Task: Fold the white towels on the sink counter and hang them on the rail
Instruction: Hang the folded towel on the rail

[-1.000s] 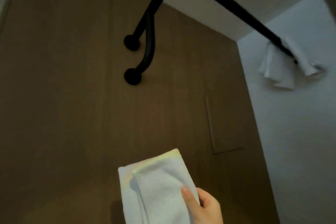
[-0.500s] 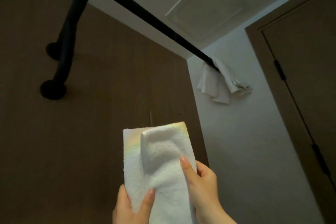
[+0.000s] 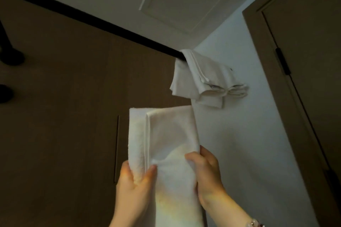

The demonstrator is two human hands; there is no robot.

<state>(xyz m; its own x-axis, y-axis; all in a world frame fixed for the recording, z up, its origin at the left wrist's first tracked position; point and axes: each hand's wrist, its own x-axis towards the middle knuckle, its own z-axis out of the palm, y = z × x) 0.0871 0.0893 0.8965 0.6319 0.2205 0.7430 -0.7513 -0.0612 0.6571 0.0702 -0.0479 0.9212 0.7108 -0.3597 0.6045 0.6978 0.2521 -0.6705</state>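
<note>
Left hand (image 3: 134,186) and right hand (image 3: 204,173), below long black metal rail (image 3: 92,20), both pinch folded white terry towel (image 3: 166,134) upright, thumbs in front. Second ago right hand alone held it; hanging judged next. On rail's far end: hung white towel bundle (image 3: 199,77). Held towel's lower edge, rail's left end cut off.

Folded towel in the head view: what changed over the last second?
The left hand came in and now grips the folded towel beside the right hand, which kept its hold; together they lifted it toward the black rail. The hung towels stayed draped at the rail's far end.
</note>
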